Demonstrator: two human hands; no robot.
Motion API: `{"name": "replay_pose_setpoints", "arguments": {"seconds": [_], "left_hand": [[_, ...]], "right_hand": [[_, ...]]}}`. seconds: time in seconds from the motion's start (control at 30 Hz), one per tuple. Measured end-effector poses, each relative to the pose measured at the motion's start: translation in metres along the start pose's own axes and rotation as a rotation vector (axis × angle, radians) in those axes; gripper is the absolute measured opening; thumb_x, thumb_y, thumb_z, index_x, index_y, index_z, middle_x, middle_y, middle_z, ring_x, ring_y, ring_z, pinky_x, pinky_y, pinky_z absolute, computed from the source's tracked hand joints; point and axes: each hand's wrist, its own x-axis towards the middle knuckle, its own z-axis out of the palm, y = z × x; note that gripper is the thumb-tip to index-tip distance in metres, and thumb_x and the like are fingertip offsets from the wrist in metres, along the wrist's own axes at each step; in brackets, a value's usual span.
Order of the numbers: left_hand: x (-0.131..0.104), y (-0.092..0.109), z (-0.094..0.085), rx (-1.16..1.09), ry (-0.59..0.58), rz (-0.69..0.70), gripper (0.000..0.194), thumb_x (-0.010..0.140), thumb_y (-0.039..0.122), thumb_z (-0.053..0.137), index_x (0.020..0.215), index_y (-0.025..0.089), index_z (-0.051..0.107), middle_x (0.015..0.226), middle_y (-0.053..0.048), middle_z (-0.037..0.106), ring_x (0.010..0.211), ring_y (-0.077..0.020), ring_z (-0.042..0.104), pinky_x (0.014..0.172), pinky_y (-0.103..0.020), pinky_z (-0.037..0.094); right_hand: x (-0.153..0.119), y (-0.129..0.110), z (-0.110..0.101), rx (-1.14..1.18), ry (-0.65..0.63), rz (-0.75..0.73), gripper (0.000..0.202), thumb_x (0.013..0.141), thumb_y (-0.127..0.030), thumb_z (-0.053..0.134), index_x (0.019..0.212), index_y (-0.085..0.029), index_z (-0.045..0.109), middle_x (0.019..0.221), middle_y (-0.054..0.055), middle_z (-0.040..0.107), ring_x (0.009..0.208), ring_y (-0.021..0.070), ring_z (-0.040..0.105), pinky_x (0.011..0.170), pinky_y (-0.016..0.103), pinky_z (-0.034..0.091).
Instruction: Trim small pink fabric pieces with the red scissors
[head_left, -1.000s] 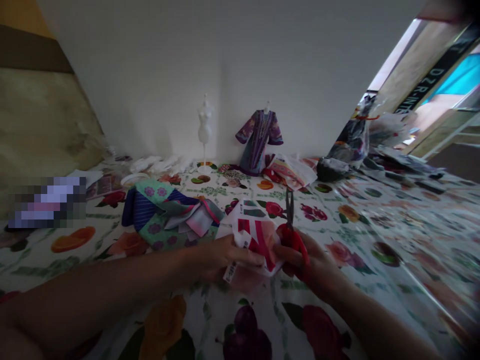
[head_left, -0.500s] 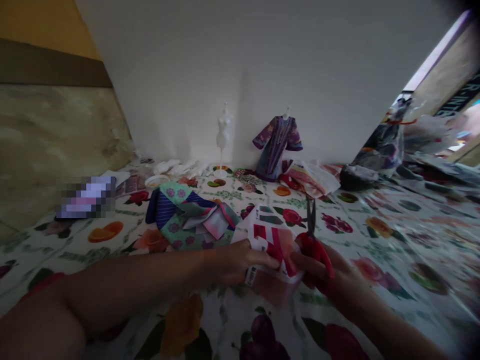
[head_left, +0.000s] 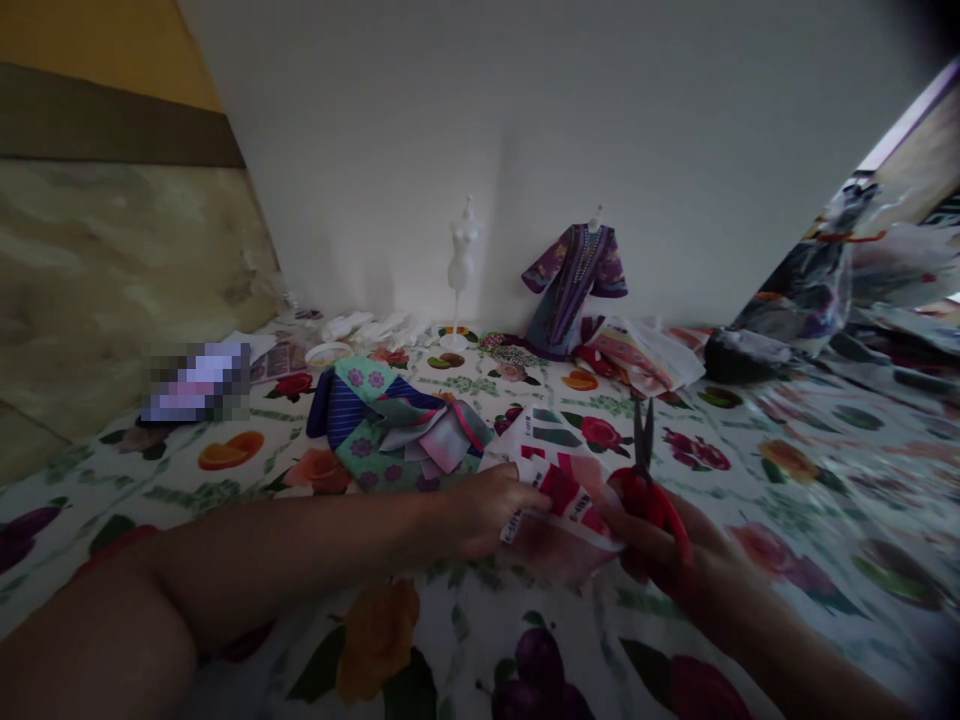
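A printed piece of fabric point(head_left: 574, 490), white with red, pink and grey patches and small black lettering, is stretched between both hands at the middle of the table. My left hand point(head_left: 491, 508) is closed on its left side, thumb on top. Red-handled scissors point(head_left: 651, 505) sit in my right hand point(head_left: 667, 545), blades upright and pointing away from me. The fingers of that hand also touch the fabric's right edge. Just beyond my left hand lies a heap of cloth pieces point(head_left: 390, 425) in green floral, blue striped and grey-pink.
A bare white miniature mannequin point(head_left: 463, 255) and another in a purple robe point(head_left: 576, 285) stand by the wall. Beside the robe is a crumpled white-and-red cloth point(head_left: 637, 355). Plastic bags point(head_left: 806, 290) pile up at right; a pixelated phone-like object point(head_left: 196, 383) lies left on the fruit-print tablecloth point(head_left: 465, 680).
The whole view has shifted, so everything sits slightly farther right. The fabric between my hands has been refolded, with more lettering showing; both hands keep their hold.
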Motion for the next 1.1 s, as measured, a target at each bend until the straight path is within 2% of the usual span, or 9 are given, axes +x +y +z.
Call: {"name": "replay_pose_setpoints", "arguments": {"seconds": [0.1,0.2,0.3,0.4,0.6,0.67,0.83,0.97,1.1], "left_hand": [[0.000,0.001,0.002,-0.004,0.049,0.003,0.013,0.068,0.013,0.069,0.081,0.016,0.067,0.072,-0.001,0.067,0.065,-0.0169,0.061,0.071,-0.033,0.050],[-0.003,0.004,0.008,-0.016,0.033,0.011,0.007,0.069,0.014,0.069,0.076,0.015,0.068,0.071,-0.001,0.067,0.066,-0.0161,0.061,0.073,-0.032,0.050],[-0.010,0.009,0.013,-0.013,-0.037,0.015,0.017,0.070,0.025,0.077,0.082,0.014,0.071,0.078,-0.003,0.070,0.073,-0.0177,0.064,0.077,-0.033,0.050],[-0.017,0.011,0.015,0.035,-0.127,0.010,0.024,0.066,0.024,0.083,0.085,0.013,0.074,0.080,-0.004,0.071,0.076,-0.0175,0.062,0.075,-0.030,0.047],[-0.017,0.004,0.012,0.092,-0.293,0.030,0.023,0.060,0.022,0.087,0.074,0.017,0.069,0.061,0.005,0.056,0.054,-0.0082,0.042,0.053,-0.024,0.028],[-0.016,0.003,0.011,0.099,-0.324,0.025,0.019,0.064,0.022,0.084,0.075,0.017,0.069,0.062,0.004,0.057,0.055,-0.0082,0.044,0.054,-0.023,0.029],[-0.015,0.003,0.009,0.101,-0.327,0.008,0.020,0.063,0.020,0.082,0.082,0.017,0.073,0.077,0.001,0.068,0.070,-0.0116,0.059,0.063,-0.023,0.040],[-0.015,0.003,0.008,0.144,-0.285,-0.009,0.021,0.063,0.023,0.082,0.081,0.017,0.074,0.074,0.000,0.068,0.059,-0.0097,0.052,0.055,-0.022,0.034],[-0.016,0.004,0.010,0.179,-0.190,0.007,0.012,0.065,0.022,0.078,0.074,0.017,0.072,0.067,0.001,0.065,0.058,-0.0111,0.051,0.055,-0.024,0.034]], "right_hand": [[0.000,0.000,-0.002,0.000,0.013,0.005,0.051,0.064,-0.058,0.092,0.080,-0.022,0.060,0.062,-0.007,0.046,0.050,0.0109,0.042,0.045,0.023,0.034],[0.000,-0.002,-0.002,-0.009,0.025,-0.007,0.051,0.064,-0.057,0.092,0.077,-0.023,0.056,0.061,-0.007,0.044,0.051,0.0113,0.042,0.046,0.023,0.034],[-0.001,-0.003,-0.001,-0.028,0.026,-0.021,0.050,0.066,-0.057,0.090,0.078,-0.023,0.056,0.061,-0.007,0.047,0.052,0.0119,0.042,0.046,0.023,0.034],[-0.002,-0.004,-0.001,-0.055,0.021,-0.025,0.048,0.069,-0.057,0.088,0.076,-0.023,0.054,0.061,-0.006,0.047,0.051,0.0120,0.042,0.045,0.023,0.033],[-0.004,-0.002,-0.002,-0.084,-0.024,-0.033,0.044,0.071,-0.053,0.088,0.076,-0.023,0.056,0.058,-0.005,0.051,0.049,0.0122,0.042,0.046,0.024,0.033],[-0.005,-0.003,-0.001,-0.078,-0.044,-0.038,0.044,0.071,-0.055,0.087,0.079,-0.024,0.057,0.059,-0.006,0.052,0.050,0.0121,0.042,0.046,0.023,0.033],[-0.006,-0.005,0.002,-0.062,-0.084,-0.052,0.049,0.072,-0.056,0.087,0.073,-0.022,0.052,0.059,-0.007,0.047,0.053,0.0109,0.041,0.047,0.021,0.034],[-0.004,-0.004,0.002,-0.047,-0.077,-0.027,0.049,0.073,-0.056,0.087,0.075,-0.022,0.052,0.062,-0.007,0.047,0.053,0.0104,0.042,0.047,0.021,0.036],[-0.003,-0.003,0.000,-0.021,-0.087,-0.017,0.049,0.075,-0.056,0.087,0.076,-0.022,0.052,0.063,-0.008,0.046,0.051,0.0097,0.042,0.047,0.022,0.036]]}}
